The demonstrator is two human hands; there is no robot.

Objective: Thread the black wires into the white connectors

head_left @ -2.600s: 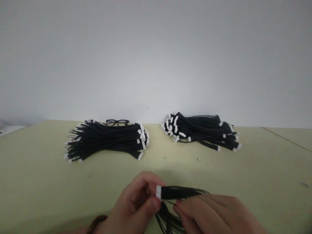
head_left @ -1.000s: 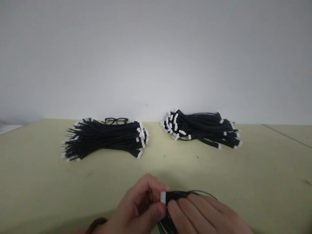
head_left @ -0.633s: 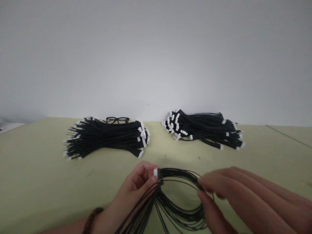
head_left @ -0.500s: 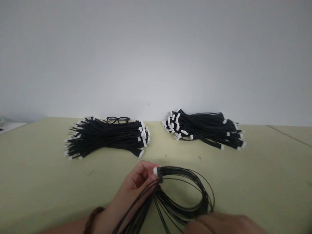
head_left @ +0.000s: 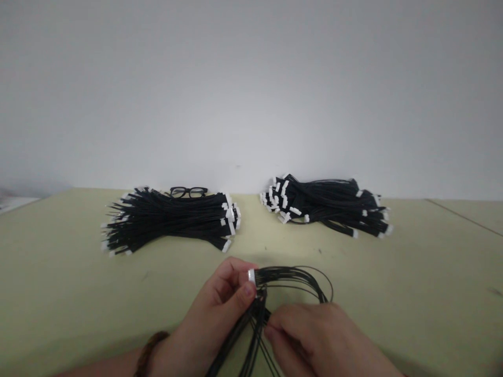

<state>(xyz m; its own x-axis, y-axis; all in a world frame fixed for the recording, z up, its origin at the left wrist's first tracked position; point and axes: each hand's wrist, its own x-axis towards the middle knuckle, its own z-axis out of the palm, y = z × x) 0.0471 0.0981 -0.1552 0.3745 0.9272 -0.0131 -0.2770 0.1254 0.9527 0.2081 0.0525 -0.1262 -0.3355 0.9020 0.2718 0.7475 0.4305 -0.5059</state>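
Note:
My left hand [head_left: 223, 298], a brown band on its wrist, pinches the white connector [head_left: 251, 276] of a black wire harness [head_left: 291, 273] between thumb and fingers. From the connector the wires curve right in a loop, and other strands run down between my hands past the frame's bottom edge. My right hand [head_left: 314, 337] is closed on the black wires just below and right of the connector, its fingertips pressed together there. Part of the loop is hidden behind this hand.
On the pale green table [head_left: 70, 283], a bundle of black wire harnesses [head_left: 168, 220] with white connectors lies at the back left. A second such bundle [head_left: 330, 204] is at the back right. Black-framed glasses [head_left: 188, 192] rest behind the left bundle, near the wall [head_left: 251, 94].
My right hand has come up and left from the bottom edge, closer to the connector. The wire loop looks smaller and partly covered. My left hand keeps its pinch on the connector.

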